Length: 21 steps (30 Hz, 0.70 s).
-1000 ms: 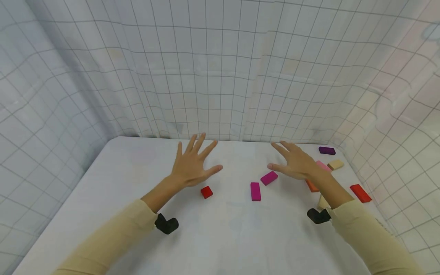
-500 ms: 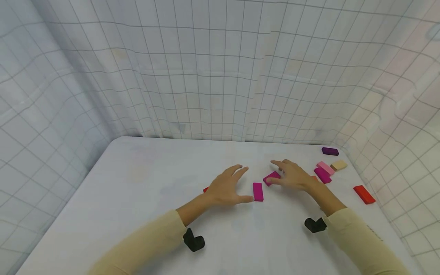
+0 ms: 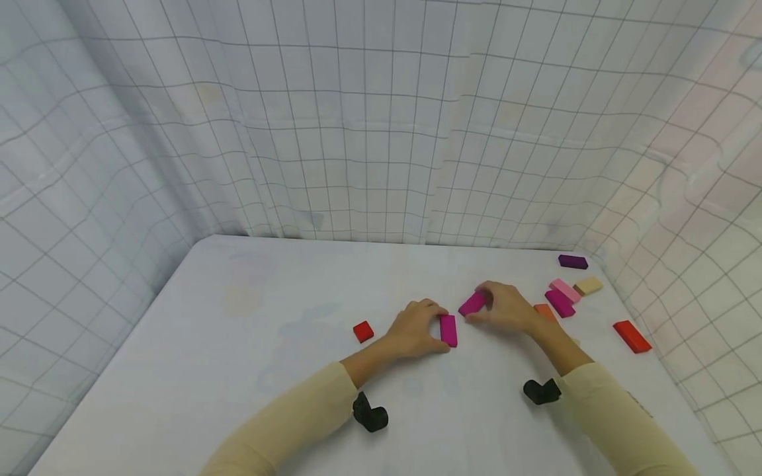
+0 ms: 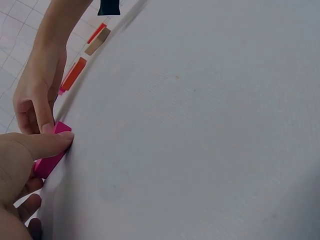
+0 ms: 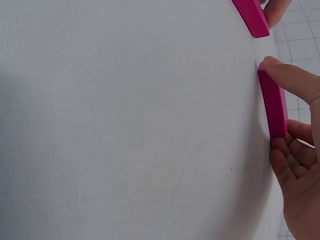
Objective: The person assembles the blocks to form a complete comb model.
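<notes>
Gridded curtain (image 3: pixel 333 132) seen beyond the far edge of the white tabletop (image 3: pixel 238 317); broad surface is offered toward left and near edges. Right of centre, a magenta block (image 3: pixel 449 330) is pinched end to end by the narrowed left hand (image 3: pixel 415 330); a second magenta block (image 3: pixel 473 303), angled, nearer the far edge, is pinched likewise by the right hand (image 3: pixel 506 309). Gap visible between blocks. Purple block (image 3: pixel 573 262) noted near far right corner.

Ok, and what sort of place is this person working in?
Perhaps a small curtained-off workspace, maybe for recording: grid-patterned sheets stand around the left, far and right sides of a white table, coloured blocks lie on it, and a black device shows at each wrist.
</notes>
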Available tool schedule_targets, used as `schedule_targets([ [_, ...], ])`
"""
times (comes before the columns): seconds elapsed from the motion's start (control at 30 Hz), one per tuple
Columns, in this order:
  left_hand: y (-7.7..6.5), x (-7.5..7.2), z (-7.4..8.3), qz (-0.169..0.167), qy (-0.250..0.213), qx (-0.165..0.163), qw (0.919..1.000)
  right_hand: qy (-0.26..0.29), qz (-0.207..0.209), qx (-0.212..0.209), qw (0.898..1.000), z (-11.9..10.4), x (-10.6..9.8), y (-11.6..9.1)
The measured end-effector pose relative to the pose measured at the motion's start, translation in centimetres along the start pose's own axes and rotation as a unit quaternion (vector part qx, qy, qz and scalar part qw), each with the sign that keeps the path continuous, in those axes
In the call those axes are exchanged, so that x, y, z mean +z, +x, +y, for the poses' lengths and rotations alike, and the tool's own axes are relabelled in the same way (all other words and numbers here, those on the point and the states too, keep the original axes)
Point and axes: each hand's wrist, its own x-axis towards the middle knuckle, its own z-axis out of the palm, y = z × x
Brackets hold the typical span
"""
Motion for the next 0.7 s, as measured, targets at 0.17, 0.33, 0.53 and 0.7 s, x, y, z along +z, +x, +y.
schedule_targets([
  [0.17, 0.1, -0.2, 0.1, -0.003, -0.011, -0.002, 0.9999, 0.030, -0.005, -0.006, 1.000, 0.5, -0.2, 0.0],
  [0.33, 0.1, -0.7, 0.1, -0.009, -0.022, -0.008, 0.9997, 0.042, -0.016, -0.019, 0.999, 0.9, -0.7, 0.1],
  [0.53, 0.0, -2.5, -0.7, -0.006, -0.062, -0.025, 0.9977, 0.040, -0.028, -0.027, 0.998, 0.2, -1.6, 0.9],
  [0.7, -0.2, -4.7, -2.2, 0.013, -0.072, -0.036, 0.9967, 0.056, -0.031, -0.026, 0.998, -1.3, -2.7, 2.5],
])
